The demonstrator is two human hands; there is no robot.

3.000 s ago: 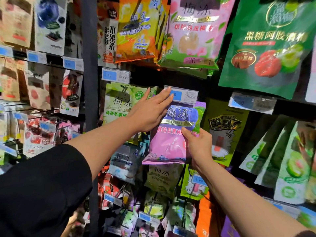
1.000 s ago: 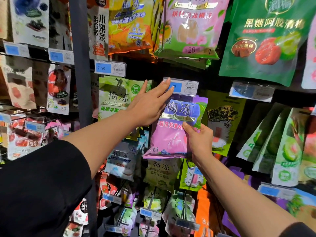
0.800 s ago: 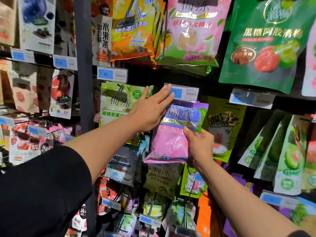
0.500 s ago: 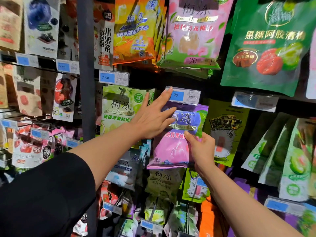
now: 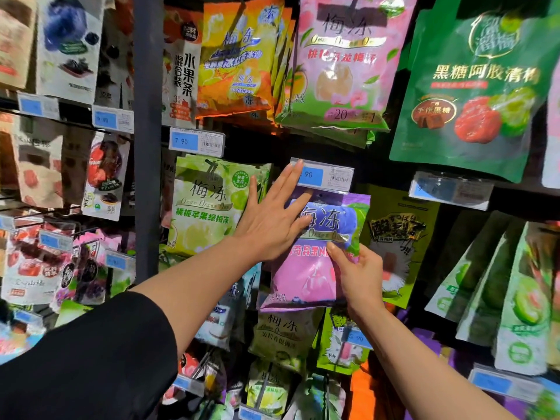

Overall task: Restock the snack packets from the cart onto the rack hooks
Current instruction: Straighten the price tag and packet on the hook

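Note:
A pink and purple snack packet (image 5: 306,274) hangs in the middle of the rack, its top just under a clear price tag holder (image 5: 325,177). My left hand (image 5: 272,219) lies flat against the packet's upper left with straight fingers, and the fingertips reach the tag holder's left end. My right hand (image 5: 354,268) grips the packet's right edge, thumb on the front face. The hook behind the tag holder is hidden.
Hanging packets fill the rack all around: a light green one (image 5: 209,207) to the left, an olive one (image 5: 397,237) to the right, orange (image 5: 239,56), pink (image 5: 339,62) and dark green (image 5: 472,86) bags above. A dark upright post (image 5: 147,147) divides the rack at left.
Both hands stay on the pink and purple packet throughout. My left fingers have spread a little and slid slightly lower across its top. The packet hangs in nearly the same place.

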